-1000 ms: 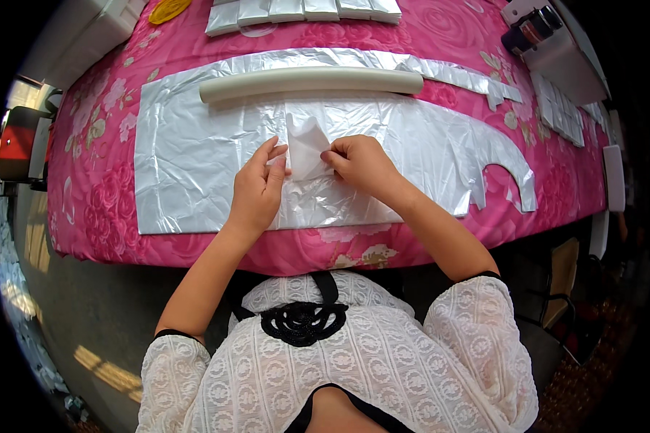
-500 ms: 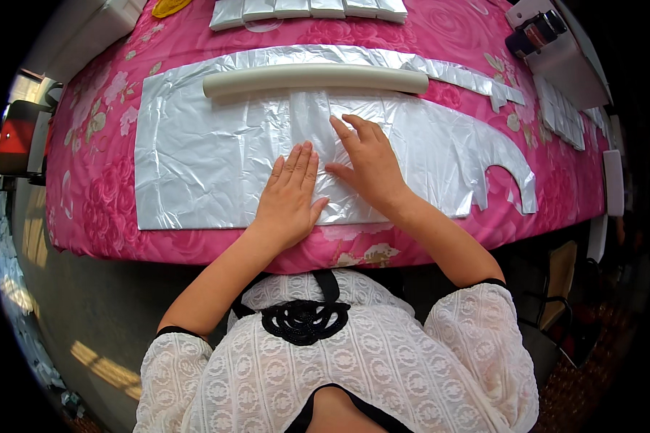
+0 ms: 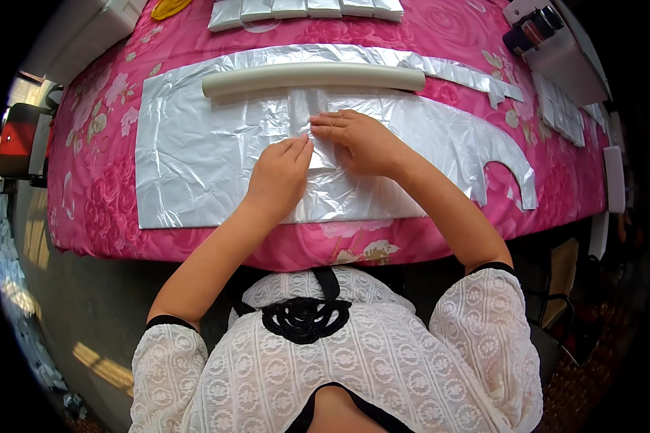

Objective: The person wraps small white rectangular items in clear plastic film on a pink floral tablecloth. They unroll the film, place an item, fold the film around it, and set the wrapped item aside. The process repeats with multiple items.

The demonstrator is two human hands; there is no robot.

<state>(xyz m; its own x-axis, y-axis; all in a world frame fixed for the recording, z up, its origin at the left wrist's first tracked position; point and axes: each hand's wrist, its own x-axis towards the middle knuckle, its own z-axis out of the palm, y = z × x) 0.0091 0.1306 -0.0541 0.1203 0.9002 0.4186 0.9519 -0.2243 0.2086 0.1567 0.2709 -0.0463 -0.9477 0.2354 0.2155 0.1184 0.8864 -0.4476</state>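
A stack of flat silvery-white plastic vest bags [image 3: 188,151] lies across the table, its cut handle end to the right. Over its middle runs a narrow folded strip of plastic film [image 3: 307,107]. My left hand [image 3: 282,173] is closed, with fingertips bent down at the strip's near part. Just beyond, my right hand [image 3: 357,141] has its fingers drawn together on the same strip. The fingertips of both hands nearly meet; thumbs are mostly hidden. A long pale roll [image 3: 314,76] rests across the far side of the bags.
The table wears a pink flowered cloth [image 3: 108,216]. Folded white packs [image 3: 307,9] line the far edge, and more packs [image 3: 558,112] lie at the right. A dark flask [image 3: 533,30] stands by a white box [image 3: 570,65]. A yellow item [image 3: 170,7] is at the far left.
My left hand has gone from lying flat to closed fingers, moving slightly away from me. My right hand has shifted left and drawn its spread fingers together on the film strip.
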